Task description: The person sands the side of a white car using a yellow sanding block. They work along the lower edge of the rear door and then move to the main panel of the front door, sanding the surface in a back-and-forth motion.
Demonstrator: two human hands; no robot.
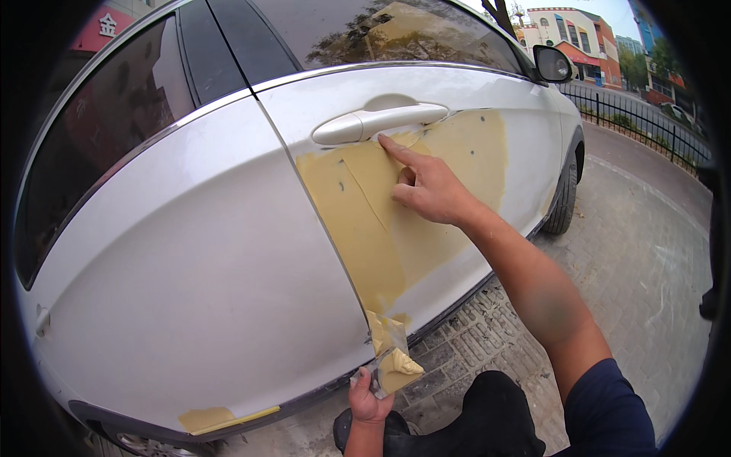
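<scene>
My right hand (pixel 425 183) reaches to the front door of a white car, its index fingertip at the surface just under the door handle (pixel 371 123). The other fingers are curled, and nothing shows in that hand. Around it, tan body filler (pixel 365 228) covers a broad patch of the door, with a raised ridge line and small dark spots. Low by the sill, my left hand (pixel 370 400) grips a flat putty spreader (pixel 391 377) loaded with a lump of filler. Another filler-smeared flat piece (pixel 388 331) sits just above it; whether that hand holds it too is unclear.
The rear door (pixel 228 268) is white, with a smaller filler patch (pixel 207 420) and yellow tape (pixel 243 421) at its lower edge. A side mirror (pixel 553 63) and front wheel (pixel 564 197) are at the right. Paving (pixel 622 257) runs beside the car towards a metal fence (pixel 639 123).
</scene>
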